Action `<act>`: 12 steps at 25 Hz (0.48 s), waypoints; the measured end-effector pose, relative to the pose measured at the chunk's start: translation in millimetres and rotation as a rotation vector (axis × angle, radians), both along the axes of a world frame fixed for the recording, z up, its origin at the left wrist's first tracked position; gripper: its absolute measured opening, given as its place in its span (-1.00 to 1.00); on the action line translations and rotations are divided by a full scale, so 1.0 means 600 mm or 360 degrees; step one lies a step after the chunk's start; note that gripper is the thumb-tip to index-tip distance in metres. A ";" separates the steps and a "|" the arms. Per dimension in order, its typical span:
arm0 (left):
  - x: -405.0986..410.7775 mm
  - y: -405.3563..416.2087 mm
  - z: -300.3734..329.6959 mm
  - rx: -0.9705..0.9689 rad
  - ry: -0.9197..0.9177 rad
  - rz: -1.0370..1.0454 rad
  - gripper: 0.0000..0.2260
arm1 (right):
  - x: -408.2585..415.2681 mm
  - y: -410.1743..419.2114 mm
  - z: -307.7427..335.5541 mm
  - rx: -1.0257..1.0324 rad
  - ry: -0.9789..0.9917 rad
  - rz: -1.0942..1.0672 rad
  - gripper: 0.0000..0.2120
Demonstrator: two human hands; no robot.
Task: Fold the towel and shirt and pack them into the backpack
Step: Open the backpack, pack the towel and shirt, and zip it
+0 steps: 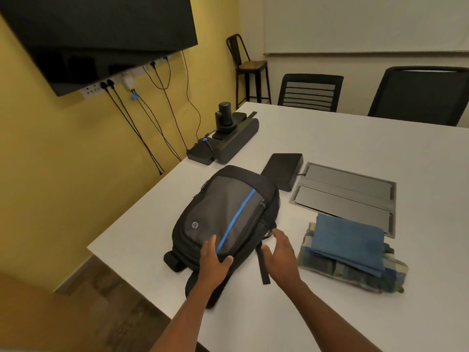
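A black and grey backpack [228, 214] with a blue stripe lies flat on the white table [330, 138], its zips closed. My left hand [214, 260] rests on its near end with straight fingers. My right hand [280, 257] hovers open just right of the backpack, above a loose black strap [262, 265]. To the right lies a folded blue towel [347, 242] stacked on a folded checked shirt [352, 273].
A grey metal cable tray lid [347, 194] sits behind the folded stack, with a black box [283, 171] beside it. A black speaker bar and camera [228, 138] stand at the far left edge. Chairs [309, 92] line the far side. The table's left edge runs close to the backpack.
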State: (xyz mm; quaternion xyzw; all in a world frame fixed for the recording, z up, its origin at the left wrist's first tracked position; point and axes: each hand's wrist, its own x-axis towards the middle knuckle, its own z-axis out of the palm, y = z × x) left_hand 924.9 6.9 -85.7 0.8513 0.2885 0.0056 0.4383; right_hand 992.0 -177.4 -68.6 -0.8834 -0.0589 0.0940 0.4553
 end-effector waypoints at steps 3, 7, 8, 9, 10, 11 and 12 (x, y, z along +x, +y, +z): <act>0.001 0.069 -0.004 0.0046 0.0020 0.0015 -0.26 | -0.003 0.053 -0.008 0.0031 0.0049 0.0055 -0.47; 0.021 0.168 -0.018 0.0047 0.0042 0.0006 -0.27 | 0.001 0.132 -0.031 0.0056 0.0140 0.0194 -0.41; 0.027 0.191 -0.022 0.0048 0.0046 -0.0006 -0.28 | 0.003 0.151 -0.040 0.0043 0.0156 0.0246 -0.41; 0.036 0.217 -0.028 0.0064 0.0057 -0.0024 -0.29 | 0.005 0.174 -0.049 0.0021 0.0166 0.0301 -0.41; 0.044 0.242 -0.035 0.0083 0.0076 -0.0036 -0.29 | 0.007 0.193 -0.054 -0.0003 0.0182 0.0357 -0.42; 0.053 0.264 -0.042 0.0103 0.0100 -0.0043 -0.29 | 0.009 0.210 -0.059 -0.0031 0.0206 0.0418 -0.44; 0.062 0.288 -0.050 0.0117 0.0132 -0.0050 -0.29 | 0.010 0.226 -0.064 -0.0078 0.0219 0.0477 -0.45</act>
